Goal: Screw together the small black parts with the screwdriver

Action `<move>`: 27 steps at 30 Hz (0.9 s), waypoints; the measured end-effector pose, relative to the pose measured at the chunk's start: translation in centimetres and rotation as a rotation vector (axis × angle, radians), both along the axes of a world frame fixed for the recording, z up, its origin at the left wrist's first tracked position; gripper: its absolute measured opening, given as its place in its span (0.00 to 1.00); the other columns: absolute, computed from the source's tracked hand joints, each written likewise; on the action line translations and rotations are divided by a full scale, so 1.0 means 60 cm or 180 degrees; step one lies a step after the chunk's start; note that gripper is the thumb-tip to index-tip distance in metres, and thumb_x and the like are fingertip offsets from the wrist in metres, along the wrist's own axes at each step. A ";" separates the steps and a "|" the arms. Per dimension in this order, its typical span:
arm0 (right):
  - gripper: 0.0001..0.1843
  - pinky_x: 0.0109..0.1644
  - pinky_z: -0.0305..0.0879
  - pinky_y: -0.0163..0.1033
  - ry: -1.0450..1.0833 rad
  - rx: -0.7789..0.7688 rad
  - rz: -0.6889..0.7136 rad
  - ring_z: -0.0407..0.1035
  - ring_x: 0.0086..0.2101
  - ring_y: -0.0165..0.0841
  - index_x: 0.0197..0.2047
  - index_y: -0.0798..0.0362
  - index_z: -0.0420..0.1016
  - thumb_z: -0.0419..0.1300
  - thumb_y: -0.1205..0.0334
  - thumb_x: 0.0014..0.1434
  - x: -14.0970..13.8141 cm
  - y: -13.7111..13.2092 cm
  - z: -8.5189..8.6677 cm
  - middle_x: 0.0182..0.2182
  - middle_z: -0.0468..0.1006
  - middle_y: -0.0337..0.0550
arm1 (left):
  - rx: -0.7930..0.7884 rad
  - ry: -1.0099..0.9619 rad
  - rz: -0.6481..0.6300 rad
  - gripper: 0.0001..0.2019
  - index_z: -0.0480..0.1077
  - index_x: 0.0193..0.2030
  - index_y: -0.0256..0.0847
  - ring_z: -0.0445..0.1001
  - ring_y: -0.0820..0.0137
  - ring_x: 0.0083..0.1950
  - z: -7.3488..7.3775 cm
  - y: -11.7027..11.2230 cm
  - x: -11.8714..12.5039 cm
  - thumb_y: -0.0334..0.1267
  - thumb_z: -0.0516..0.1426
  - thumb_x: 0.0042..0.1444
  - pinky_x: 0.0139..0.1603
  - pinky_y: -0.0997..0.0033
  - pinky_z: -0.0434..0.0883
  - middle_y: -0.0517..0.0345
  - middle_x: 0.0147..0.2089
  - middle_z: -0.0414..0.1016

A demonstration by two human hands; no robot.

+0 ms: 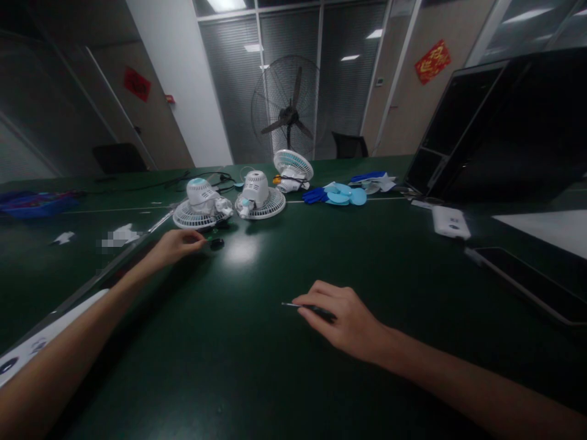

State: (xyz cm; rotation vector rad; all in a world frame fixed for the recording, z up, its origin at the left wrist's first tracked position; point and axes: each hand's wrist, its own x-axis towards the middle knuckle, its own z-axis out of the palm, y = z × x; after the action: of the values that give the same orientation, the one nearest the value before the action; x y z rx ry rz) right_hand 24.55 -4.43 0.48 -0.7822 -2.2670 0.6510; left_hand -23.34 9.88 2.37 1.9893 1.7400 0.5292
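My left hand (177,245) reaches forward over the dark green table (275,366), its fingers pinched together on a small dark part (215,243) with a green speck. Just beyond it lie two small white fan bodies, one (199,205) on the left and one (259,197) on the right, each face down on its round grille. A third white fan grille (293,168) stands tilted behind them. My right hand (342,318) rests on the table nearer to me, fingers curled round a thin screwdriver (305,307) whose metal tip points left.
Light blue fan blades (343,195) and blue gloves (315,195) lie at the back. A white device (450,221) and a large dark monitor (495,122) are on the right. A big floor fan (287,107) stands behind the table. White scraps (123,234) lie left.
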 end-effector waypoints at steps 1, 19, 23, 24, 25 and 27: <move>0.12 0.36 0.70 0.35 -0.0009 -0.0002 0.0001 0.74 0.35 0.30 0.57 0.52 0.82 0.60 0.65 0.73 0.000 0.000 0.000 0.43 0.80 0.43 | 0.0087 0.0018 0.0010 0.27 0.82 0.47 0.42 0.81 0.56 0.44 -0.001 0.001 0.006 0.64 0.63 0.55 0.43 0.63 0.75 0.50 0.47 0.85; 0.13 0.38 0.71 0.36 -0.0056 -0.0066 -0.0119 0.75 0.37 0.31 0.57 0.52 0.81 0.60 0.64 0.74 0.000 0.002 -0.001 0.44 0.80 0.44 | 0.0654 0.0302 -0.0822 0.20 0.79 0.52 0.42 0.77 0.59 0.44 -0.029 -0.034 0.131 0.55 0.58 0.66 0.43 0.63 0.73 0.49 0.48 0.79; 0.12 0.39 0.71 0.36 -0.0161 -0.0055 -0.0262 0.75 0.36 0.31 0.56 0.50 0.82 0.60 0.63 0.74 -0.001 0.003 -0.002 0.43 0.80 0.43 | 0.0368 -0.0171 -0.1611 0.13 0.79 0.53 0.45 0.76 0.63 0.46 -0.020 -0.109 0.242 0.47 0.59 0.70 0.46 0.65 0.72 0.53 0.50 0.78; 0.12 0.39 0.71 0.36 -0.0200 -0.0051 -0.0264 0.75 0.37 0.31 0.56 0.50 0.82 0.61 0.63 0.73 -0.001 0.003 -0.003 0.44 0.80 0.42 | 0.0307 -0.0295 -0.1754 0.11 0.79 0.53 0.45 0.76 0.64 0.47 -0.019 -0.130 0.268 0.45 0.59 0.70 0.48 0.65 0.73 0.53 0.51 0.77; 0.11 0.39 0.70 0.36 -0.0229 -0.0037 -0.0259 0.75 0.37 0.31 0.55 0.50 0.82 0.61 0.63 0.73 -0.001 0.003 -0.005 0.44 0.80 0.42 | 0.0258 -0.0403 -0.1886 0.10 0.78 0.53 0.45 0.76 0.64 0.48 -0.019 -0.149 0.290 0.44 0.60 0.70 0.49 0.65 0.73 0.53 0.51 0.77; 0.11 0.40 0.70 0.36 -0.0260 0.0001 -0.0242 0.75 0.37 0.31 0.54 0.49 0.83 0.62 0.63 0.72 -0.002 0.003 -0.007 0.43 0.80 0.42 | 0.0205 -0.0543 -0.2082 0.10 0.78 0.54 0.45 0.76 0.63 0.51 -0.021 -0.178 0.320 0.42 0.61 0.70 0.50 0.65 0.73 0.53 0.51 0.77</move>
State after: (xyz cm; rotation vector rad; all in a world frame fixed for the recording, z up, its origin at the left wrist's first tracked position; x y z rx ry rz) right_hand 24.46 -4.26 0.08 -0.9051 -2.2981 0.5934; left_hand -4.14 -0.79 1.13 2.3137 0.8978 0.5033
